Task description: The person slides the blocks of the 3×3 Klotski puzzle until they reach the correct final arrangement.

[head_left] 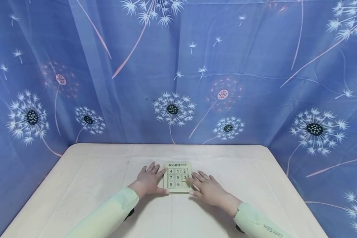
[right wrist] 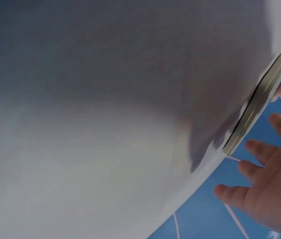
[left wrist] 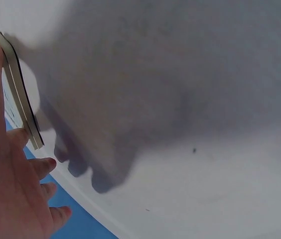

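Observation:
A pale green sliding number puzzle (head_left: 178, 191) lies flat between the hands in the head view. Its rows read 4 1 2, then 7 5 3, then 8 6 with a gap at the lower right. My left hand (head_left: 148, 181) is spread along the left side, index fingertip and thumb touching the frame. From the right, my right hand (head_left: 209, 190) reaches in with its index finger at the 3 tile (head_left: 184, 177), its thumb by the lower right corner. Only the puzzle's edge (left wrist: 18, 84) shows in the left wrist view, and likewise its side (right wrist: 260, 102) in the right wrist view.
A white-covered table (head_left: 107, 165) bears the puzzle near its middle. Behind and at both sides hangs a blue curtain (head_left: 131, 109) printed with dandelions. Both forearms wear pale green sleeves (head_left: 107, 215).

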Demonstrator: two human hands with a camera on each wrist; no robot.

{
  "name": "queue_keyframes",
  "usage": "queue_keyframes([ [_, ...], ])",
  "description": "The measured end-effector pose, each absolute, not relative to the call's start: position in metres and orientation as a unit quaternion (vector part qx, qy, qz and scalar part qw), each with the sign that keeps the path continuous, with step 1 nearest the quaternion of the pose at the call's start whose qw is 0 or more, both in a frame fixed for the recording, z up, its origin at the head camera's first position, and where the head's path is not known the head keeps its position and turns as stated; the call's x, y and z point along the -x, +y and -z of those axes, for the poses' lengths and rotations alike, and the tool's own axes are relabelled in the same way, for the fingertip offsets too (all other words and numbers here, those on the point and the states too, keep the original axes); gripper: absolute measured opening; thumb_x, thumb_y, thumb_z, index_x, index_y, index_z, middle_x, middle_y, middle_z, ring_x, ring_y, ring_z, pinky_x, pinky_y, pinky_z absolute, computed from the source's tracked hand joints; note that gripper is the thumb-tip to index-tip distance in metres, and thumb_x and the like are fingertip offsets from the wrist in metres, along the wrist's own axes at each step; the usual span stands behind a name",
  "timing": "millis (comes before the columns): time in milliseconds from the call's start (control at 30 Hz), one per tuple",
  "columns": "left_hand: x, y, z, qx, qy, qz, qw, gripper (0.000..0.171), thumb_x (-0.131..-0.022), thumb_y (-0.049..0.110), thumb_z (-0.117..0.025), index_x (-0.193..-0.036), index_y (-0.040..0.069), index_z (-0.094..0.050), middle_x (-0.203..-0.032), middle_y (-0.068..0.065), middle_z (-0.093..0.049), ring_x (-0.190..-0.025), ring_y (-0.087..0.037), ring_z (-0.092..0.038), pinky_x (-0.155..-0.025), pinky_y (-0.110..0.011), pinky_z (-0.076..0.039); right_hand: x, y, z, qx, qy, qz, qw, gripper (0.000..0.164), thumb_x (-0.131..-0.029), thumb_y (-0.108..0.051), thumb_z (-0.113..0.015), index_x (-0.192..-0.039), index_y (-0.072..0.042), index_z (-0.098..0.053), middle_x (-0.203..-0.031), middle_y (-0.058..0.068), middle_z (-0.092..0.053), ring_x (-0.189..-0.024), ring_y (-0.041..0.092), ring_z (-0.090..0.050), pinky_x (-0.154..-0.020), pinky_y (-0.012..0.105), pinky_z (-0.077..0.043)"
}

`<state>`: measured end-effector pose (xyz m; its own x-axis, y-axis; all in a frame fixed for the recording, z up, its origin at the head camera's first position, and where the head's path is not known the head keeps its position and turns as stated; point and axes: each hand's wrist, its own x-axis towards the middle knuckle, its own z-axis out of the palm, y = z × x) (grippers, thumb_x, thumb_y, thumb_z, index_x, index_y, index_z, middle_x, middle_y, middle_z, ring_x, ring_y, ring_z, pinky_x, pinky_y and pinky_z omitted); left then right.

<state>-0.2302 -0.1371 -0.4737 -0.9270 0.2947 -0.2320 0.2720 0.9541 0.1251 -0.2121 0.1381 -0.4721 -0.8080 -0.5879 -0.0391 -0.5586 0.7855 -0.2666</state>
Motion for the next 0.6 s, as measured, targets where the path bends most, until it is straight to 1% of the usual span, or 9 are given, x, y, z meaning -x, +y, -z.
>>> queue_keyframes([
  [133, 0.230, -0.136, 0.473, -0.148, 0.980, -0.042, 0.123, 0.100, -0.080, 0.074, -0.070, -0.159, 0.022, -0.039, -0.168, -0.013, -0.034, -0.160, -0.035, -0.023, -0.130, -0.057, -0.024, 0.212, 0.141, 0.471, 0.325, 0.937, 0.119, 0.050, 0.055, -0.102, -0.045, -0.056, -0.150, -0.017, -0.052, -0.159, 0.021, -0.046, -0.148, 0.049, -0.040, -0.113, 0.077, -0.035],
  [267, 0.230, -0.137, 0.475, -0.148, 0.981, -0.038, 0.121, 0.100, -0.080, 0.074, -0.070, -0.159, 0.022, -0.039, -0.167, -0.013, -0.035, -0.160, -0.035, -0.023, -0.129, -0.057, -0.024, 0.212, 0.139, 0.471, 0.343, 0.932, 0.111, 0.044, 0.053, -0.103, -0.045, -0.054, -0.149, -0.020, -0.054, -0.159, 0.017, -0.047, -0.149, 0.047, -0.039, -0.113, 0.076, -0.036],
  [433, 0.231, -0.137, 0.475, -0.148, 0.981, -0.036, 0.124, 0.099, -0.081, 0.074, -0.069, -0.160, 0.022, -0.038, -0.168, -0.013, -0.034, -0.160, -0.035, -0.023, -0.130, -0.057, -0.024, 0.212, 0.135, 0.471, 0.350, 0.929, 0.109, 0.052, 0.050, -0.103, -0.046, -0.054, -0.147, -0.021, -0.057, -0.160, 0.015, -0.046, -0.151, 0.045, -0.037, -0.113, 0.076, -0.036],
  [600, 0.231, -0.137, 0.474, -0.149, 0.980, -0.033, 0.127, 0.098, -0.083, 0.073, -0.068, -0.160, 0.022, -0.036, -0.168, -0.013, -0.033, -0.160, -0.036, -0.022, -0.130, -0.058, -0.024, 0.212, 0.129, 0.471, 0.360, 0.925, 0.109, 0.056, 0.047, -0.102, -0.044, -0.055, -0.144, -0.022, -0.060, -0.160, 0.015, -0.047, -0.150, 0.044, -0.039, -0.113, 0.075, -0.037],
])
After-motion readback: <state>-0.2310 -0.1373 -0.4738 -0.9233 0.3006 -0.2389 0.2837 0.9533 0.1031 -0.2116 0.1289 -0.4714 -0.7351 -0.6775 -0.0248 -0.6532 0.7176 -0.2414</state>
